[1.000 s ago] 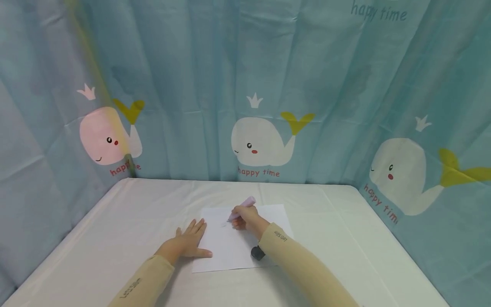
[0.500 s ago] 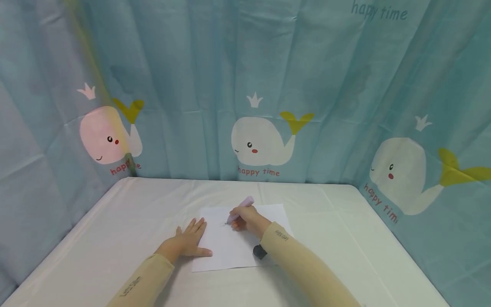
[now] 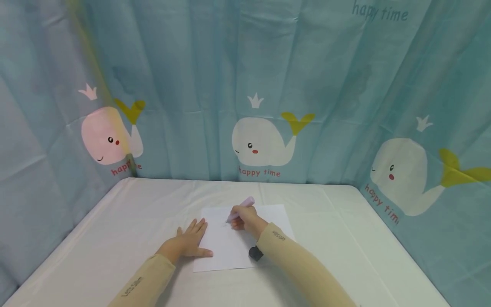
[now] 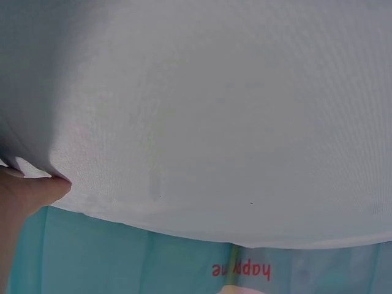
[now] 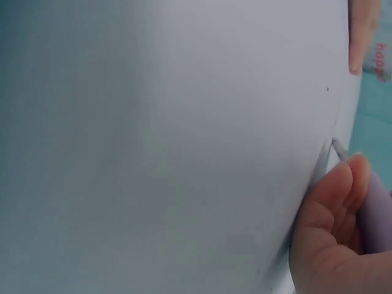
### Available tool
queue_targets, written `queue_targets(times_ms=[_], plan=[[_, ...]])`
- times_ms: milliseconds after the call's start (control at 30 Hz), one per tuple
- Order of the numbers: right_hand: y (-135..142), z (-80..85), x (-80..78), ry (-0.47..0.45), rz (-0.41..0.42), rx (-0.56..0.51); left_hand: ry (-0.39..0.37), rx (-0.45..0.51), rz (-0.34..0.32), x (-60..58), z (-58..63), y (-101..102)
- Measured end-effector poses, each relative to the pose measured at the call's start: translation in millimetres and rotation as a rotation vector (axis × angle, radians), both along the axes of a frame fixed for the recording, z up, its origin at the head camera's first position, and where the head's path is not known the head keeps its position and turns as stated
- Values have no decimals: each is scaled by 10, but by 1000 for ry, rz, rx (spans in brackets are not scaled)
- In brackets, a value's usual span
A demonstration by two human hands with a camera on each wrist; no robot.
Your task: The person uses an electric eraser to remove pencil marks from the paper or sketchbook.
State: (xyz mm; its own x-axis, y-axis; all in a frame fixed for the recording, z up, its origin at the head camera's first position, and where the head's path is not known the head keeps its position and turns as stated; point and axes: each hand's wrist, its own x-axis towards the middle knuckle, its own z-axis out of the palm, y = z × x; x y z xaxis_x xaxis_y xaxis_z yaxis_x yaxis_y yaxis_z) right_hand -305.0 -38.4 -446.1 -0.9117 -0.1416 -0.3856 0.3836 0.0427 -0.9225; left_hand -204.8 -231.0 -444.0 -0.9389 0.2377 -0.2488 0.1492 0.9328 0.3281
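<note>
A light purple pen (image 3: 247,202) slants in my right hand (image 3: 246,216), pinched between thumb and fingers. Its tip meets the white paper (image 3: 226,251) beside a small faint mark in the upper left part of the sheet. In the right wrist view the curled fingers and the pen's purple barrel (image 5: 375,211) show close up, tip on the paper. My left hand (image 3: 186,244) rests with fingers spread across the sheet's left edge, holding nothing. Only part of that hand (image 4: 27,193) shows at the left of the left wrist view.
A small black object (image 3: 255,253), perhaps part of the wrist camera, shows beneath the right forearm. The white table (image 3: 326,256) extends on both sides of the paper. A blue curtain (image 3: 184,85) with whale prints hangs around the table's back and sides.
The pen tip and right hand have shifted slightly over the same spot, first left, then back a little right. The left hand has stayed in place on the paper.
</note>
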Motion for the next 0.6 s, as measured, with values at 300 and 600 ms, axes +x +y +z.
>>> queue_targets(times_ms=[300,600], plan=[[-12,14,-2,-15,-9,25,-5,-5,7,4,6,7],[-8,20,0,-18,13,36,-4,-3,1,5,14,-3]])
